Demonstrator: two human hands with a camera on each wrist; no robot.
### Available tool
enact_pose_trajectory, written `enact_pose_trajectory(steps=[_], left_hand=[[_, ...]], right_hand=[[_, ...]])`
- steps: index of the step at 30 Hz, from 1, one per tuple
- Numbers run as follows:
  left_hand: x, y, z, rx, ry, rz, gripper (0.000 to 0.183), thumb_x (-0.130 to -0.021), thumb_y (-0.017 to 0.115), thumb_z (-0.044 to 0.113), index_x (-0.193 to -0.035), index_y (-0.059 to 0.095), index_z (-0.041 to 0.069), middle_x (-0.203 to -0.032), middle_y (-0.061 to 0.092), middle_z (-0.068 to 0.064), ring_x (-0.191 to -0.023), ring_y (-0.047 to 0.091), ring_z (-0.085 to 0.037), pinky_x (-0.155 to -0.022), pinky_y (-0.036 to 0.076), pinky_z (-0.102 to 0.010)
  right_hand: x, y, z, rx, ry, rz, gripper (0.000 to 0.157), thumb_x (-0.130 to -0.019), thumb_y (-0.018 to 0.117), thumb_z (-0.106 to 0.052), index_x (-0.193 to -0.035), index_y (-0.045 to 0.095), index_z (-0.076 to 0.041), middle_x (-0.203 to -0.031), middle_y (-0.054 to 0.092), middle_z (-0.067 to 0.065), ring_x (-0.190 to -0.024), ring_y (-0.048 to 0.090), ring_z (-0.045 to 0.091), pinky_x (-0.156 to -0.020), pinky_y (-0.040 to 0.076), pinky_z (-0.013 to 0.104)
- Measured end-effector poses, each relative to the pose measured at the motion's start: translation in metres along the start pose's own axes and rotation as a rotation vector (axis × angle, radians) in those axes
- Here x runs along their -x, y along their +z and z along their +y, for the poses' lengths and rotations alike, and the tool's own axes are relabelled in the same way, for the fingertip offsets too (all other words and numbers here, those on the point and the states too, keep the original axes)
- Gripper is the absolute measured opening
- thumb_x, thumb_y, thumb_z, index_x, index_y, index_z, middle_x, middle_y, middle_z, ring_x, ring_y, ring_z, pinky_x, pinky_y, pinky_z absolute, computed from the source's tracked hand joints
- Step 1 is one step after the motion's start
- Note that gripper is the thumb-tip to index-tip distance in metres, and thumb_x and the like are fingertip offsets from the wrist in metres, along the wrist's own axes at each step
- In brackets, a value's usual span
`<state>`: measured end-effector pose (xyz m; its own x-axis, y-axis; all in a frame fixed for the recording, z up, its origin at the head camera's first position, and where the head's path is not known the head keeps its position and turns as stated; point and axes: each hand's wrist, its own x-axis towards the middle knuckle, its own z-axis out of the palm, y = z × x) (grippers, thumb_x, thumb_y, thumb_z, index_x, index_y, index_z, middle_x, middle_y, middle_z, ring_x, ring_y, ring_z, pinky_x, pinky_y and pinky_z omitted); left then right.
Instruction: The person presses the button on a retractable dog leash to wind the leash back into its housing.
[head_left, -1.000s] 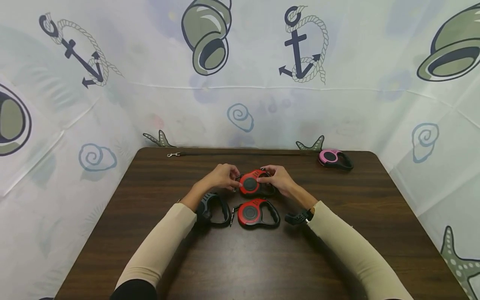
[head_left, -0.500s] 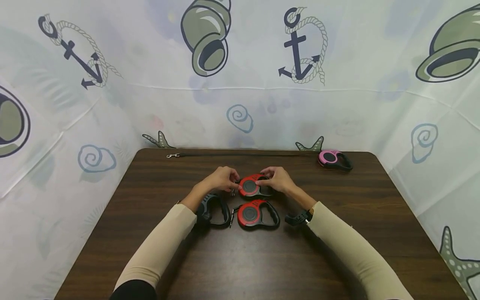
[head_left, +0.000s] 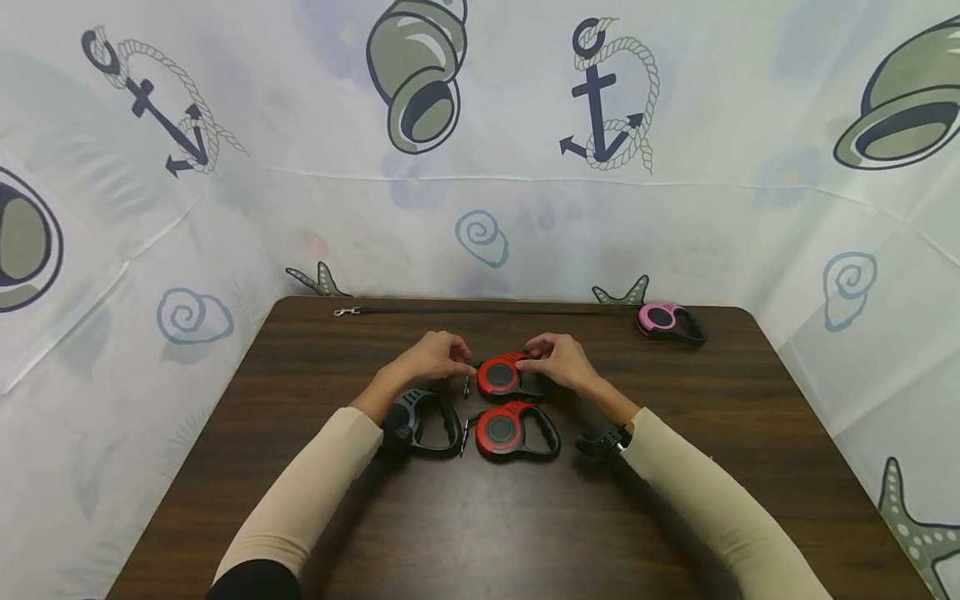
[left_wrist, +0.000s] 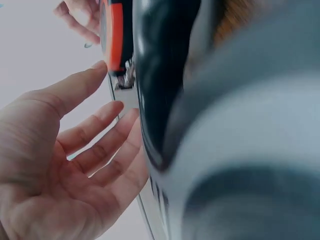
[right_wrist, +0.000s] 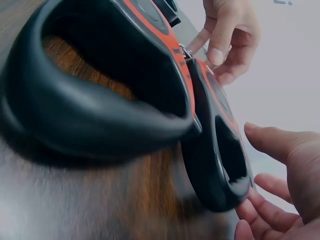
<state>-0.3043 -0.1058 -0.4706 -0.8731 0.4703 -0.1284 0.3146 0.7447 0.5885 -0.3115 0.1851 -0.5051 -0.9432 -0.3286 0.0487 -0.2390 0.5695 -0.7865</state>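
So we've got the far red leash (head_left: 498, 377) lying on the table (head_left: 480, 517) just beyond the near red leash (head_left: 500, 430), and the step looks like nudging it into place. Our right hand (head_left: 562, 362) does the holding, thumb on the casing and fingers bent loosely round by the handle. Our left hand (head_left: 431, 358) is relaxed, fingers loosely extended with nothing gripped; its thumb tip is right at the casing's edge, and we can't tell if it touches. Our tip: go light, use the near one as a guide, and turn the casing with the right thumb till the two handles point the same way. We'd also watch the clip (head_left: 467, 387) hanging off its left end, since a careless left finger could snag it, and keep that forearm off the grey leash (head_left: 408, 408) below. Compared with a second ago, not a huge change: our left hand is a touch further left, its thumb no longer overlapping the red, so the clip shows better. The far red leash also sits slightly closer to its twin, and our right hand is keeping much the same hold.
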Motion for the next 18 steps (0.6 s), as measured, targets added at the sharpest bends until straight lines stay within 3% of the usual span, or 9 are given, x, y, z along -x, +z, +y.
enact_pose_trajectory(steps=[7, 18], left_hand=[[0.008, -0.012, -0.014, -0.025, 0.030, 0.096, 0.034, -0.097, 0.078, 0.024, -0.118, 0.073, -0.002, -0.108, 0.077, -0.013, -0.102, 0.072, -0.028, -0.092, 0.057, -0.045], [0.019, -0.032, -0.045, -0.059, -0.031, 0.204, 0.054, -0.098, 0.078, 0.034, -0.138, 0.064, 0.001, -0.139, 0.065, -0.022, -0.130, 0.061, -0.041, -0.107, 0.048, -0.058]], right_hand=[[0.007, -0.018, 0.007, -0.007, -0.044, 0.022, 0.049, -0.092, 0.084, -0.026, -0.130, 0.070, 0.001, -0.119, 0.074, 0.019, -0.103, 0.069, 0.030, -0.089, 0.055, 0.042], [0.020, -0.057, 0.033, 0.024, -0.087, 0.042, 0.055, -0.097, 0.080, -0.028, -0.139, 0.064, 0.002, -0.137, 0.067, 0.025, -0.127, 0.064, 0.043, -0.104, 0.051, 0.059]])
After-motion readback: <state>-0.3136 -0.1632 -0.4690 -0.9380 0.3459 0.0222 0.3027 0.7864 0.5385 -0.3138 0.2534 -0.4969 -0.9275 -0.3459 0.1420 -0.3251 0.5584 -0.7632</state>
